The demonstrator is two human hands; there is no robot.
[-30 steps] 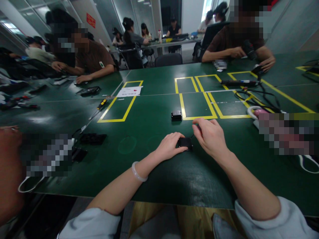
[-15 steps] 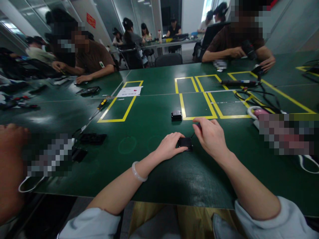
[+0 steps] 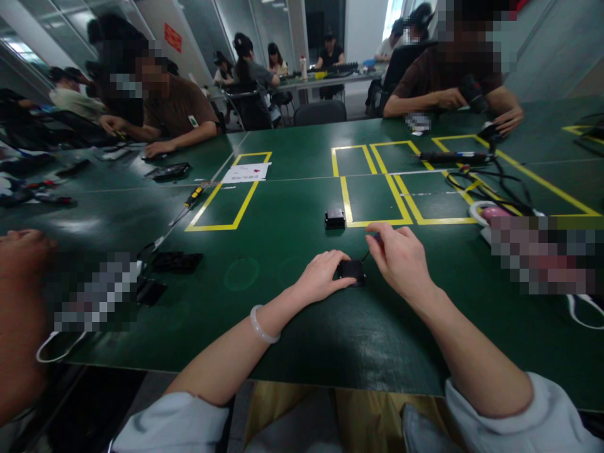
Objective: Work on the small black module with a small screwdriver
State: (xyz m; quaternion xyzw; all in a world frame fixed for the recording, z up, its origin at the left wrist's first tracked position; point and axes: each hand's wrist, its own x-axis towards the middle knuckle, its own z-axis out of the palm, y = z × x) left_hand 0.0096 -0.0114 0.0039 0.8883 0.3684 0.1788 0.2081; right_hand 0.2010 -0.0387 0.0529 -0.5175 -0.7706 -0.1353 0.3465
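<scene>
My left hand [image 3: 325, 274] grips a small black box-like part [image 3: 353, 272] against the green table, with thumb in front and fingers behind. To its right, my right hand [image 3: 399, 255] pinches a thin screwdriver [image 3: 366, 254]; most of its handle is hidden in the fingers. The dark shaft slants down to the far right side of the black part, but whether the tip sits in a screw is too small to tell. Beyond my hands stands a similar black part [image 3: 335, 219], next to a yellow tape outline.
On the left lie black parts [image 3: 177, 262] and a yellow-black screwdriver [image 3: 194, 197]. A paper sheet [image 3: 246, 173] lies farther back. Black cables [image 3: 500, 182] and a pen-like tool [image 3: 453, 157] are at right. Two people sit across; another person's arm [image 3: 21, 314] is at left.
My hands keep nearly the same place on the black part and the screwdriver. The view has shifted very slightly; little else differs.
</scene>
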